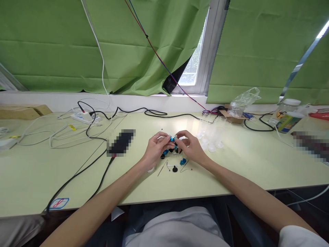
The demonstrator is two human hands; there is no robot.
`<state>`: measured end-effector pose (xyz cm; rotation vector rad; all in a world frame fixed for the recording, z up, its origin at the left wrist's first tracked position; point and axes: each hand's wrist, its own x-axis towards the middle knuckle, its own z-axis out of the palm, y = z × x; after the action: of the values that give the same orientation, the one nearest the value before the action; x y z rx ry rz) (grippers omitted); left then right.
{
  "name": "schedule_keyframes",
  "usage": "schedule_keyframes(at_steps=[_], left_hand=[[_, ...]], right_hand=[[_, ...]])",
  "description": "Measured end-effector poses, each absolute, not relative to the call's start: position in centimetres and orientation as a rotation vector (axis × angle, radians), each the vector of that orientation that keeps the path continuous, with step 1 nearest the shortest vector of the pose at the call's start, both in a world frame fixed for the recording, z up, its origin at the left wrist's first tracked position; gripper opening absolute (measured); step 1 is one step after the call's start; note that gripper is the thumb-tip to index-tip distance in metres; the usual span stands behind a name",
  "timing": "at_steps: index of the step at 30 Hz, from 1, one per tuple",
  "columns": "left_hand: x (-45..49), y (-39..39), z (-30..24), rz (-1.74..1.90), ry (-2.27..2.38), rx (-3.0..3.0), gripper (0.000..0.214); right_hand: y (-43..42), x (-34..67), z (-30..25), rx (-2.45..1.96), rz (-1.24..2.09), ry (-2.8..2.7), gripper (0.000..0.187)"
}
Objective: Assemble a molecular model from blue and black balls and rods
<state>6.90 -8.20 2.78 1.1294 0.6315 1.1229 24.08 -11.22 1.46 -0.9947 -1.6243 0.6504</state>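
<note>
Blue piece (172, 139) is held between both hands, over the middle of the table (244, 161). It is pinched by the thumb and fingertips of the left hand (158, 145), and its other end appears to be pinched by the right hand (189, 145); whether a smaller bit is gripped there too cannot be told.

The work is judged to be partway through: one piece is in hand, while other parts are left loose on the table. Whether anything has been fully joined cannot be made out, as the cluster (166, 151) of blue and black parts is half hidden under the fingers.

Nearer the edge, one blue part (183, 161) and one black disc (175, 169) can be counted, lying apart. At least three thin rods (161, 168) are scattered beside them, some bent. Several clear cups (211, 147) are grouped to the right, too overlapped to be counted. One power strip (84, 117) and one tag (59, 203) are seen at left.
</note>
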Motion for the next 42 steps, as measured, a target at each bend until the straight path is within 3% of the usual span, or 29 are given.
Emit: schedule_keyframes(at_steps=[42], left_hand=[[6.90, -8.23, 2.68, 1.123, 0.610, 1.145, 0.033]], right_hand=[[-10.91, 24.27, 1.14, -0.938, 0.605, -1.639, 0.024]])
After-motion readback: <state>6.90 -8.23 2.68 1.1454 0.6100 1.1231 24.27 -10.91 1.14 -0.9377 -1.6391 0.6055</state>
